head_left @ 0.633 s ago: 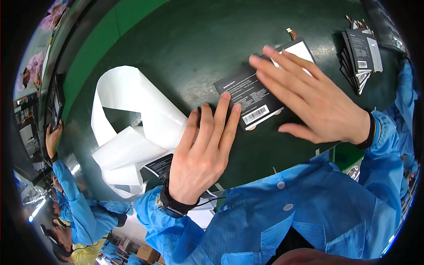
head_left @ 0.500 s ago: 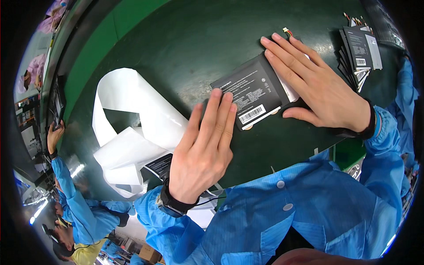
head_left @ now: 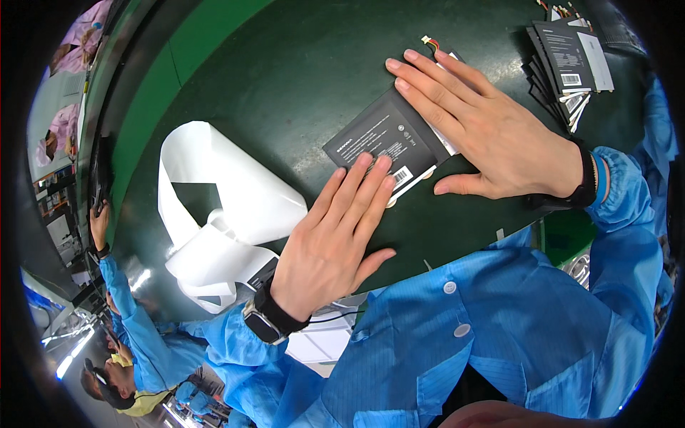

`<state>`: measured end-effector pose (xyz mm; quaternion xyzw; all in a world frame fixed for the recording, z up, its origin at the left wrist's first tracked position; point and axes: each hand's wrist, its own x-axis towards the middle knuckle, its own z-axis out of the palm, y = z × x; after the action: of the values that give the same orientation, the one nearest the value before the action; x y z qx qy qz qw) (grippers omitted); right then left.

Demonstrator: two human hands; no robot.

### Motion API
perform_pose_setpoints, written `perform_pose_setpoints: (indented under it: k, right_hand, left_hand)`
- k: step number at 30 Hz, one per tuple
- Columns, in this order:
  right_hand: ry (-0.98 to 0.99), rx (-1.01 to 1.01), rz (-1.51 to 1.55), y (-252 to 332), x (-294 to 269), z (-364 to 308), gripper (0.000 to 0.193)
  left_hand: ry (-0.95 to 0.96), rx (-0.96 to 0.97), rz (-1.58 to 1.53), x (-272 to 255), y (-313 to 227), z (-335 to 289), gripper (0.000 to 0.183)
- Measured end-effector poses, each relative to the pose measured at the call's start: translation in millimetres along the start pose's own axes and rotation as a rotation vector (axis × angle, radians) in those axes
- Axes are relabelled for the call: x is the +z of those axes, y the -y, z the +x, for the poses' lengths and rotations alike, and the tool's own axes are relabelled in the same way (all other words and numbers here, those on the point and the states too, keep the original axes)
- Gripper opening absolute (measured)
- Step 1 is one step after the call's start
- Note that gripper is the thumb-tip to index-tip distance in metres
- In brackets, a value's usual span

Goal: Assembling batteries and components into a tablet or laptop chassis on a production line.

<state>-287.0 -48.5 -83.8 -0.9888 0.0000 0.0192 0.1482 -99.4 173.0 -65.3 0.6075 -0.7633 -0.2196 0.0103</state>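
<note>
A flat dark grey battery pack [head_left: 374, 132] with a printed label lies on the green table under both my hands. My left hand [head_left: 328, 235] is open, its fingertips resting on the label's near left part beside the barcode. My right hand [head_left: 492, 135] lies flat across the pack's right part, fingers stretched and thumb apart, hiding much of it. A small white connector [head_left: 427, 40] on coloured wires sticks out beyond my right fingers. Left of my left hand curls a white backing strip [head_left: 260, 196], with a dark label [head_left: 264, 274] on its near end.
Several similar battery packs [head_left: 567, 60] are stacked unevenly at the far right of the dark green table [head_left: 300, 78]. At the left, a co-worker in blue [head_left: 135, 292] reaches along the table's edge. White sheets [head_left: 321, 339] show below my left wrist.
My left hand has slid further onto the label, its thumb now spread out. My right hand stays flat on the pack. The whole view has shifted a little.
</note>
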Motion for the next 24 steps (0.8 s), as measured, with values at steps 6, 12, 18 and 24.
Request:
perform_pose_setpoints:
  k: [6,12,18,24]
  right_hand:
    - [-0.008,-0.002,0.01,-1,2,0,0.111]
    - [-0.033,-0.013,0.035,-3,5,-2,0.114]
    - [-0.066,-0.002,0.056,-3,8,-2,0.114]
    - [-0.075,-0.015,0.102,-5,11,-3,0.115]
  left_hand:
    - [-0.044,0.079,-0.013,-2,-5,29,0.095]
    - [-0.027,0.156,-0.09,-6,10,37,0.093]
    - [-0.085,0.09,-0.16,-2,-3,42,0.09]
    - [0.015,0.17,-0.135,-5,3,43,0.094]
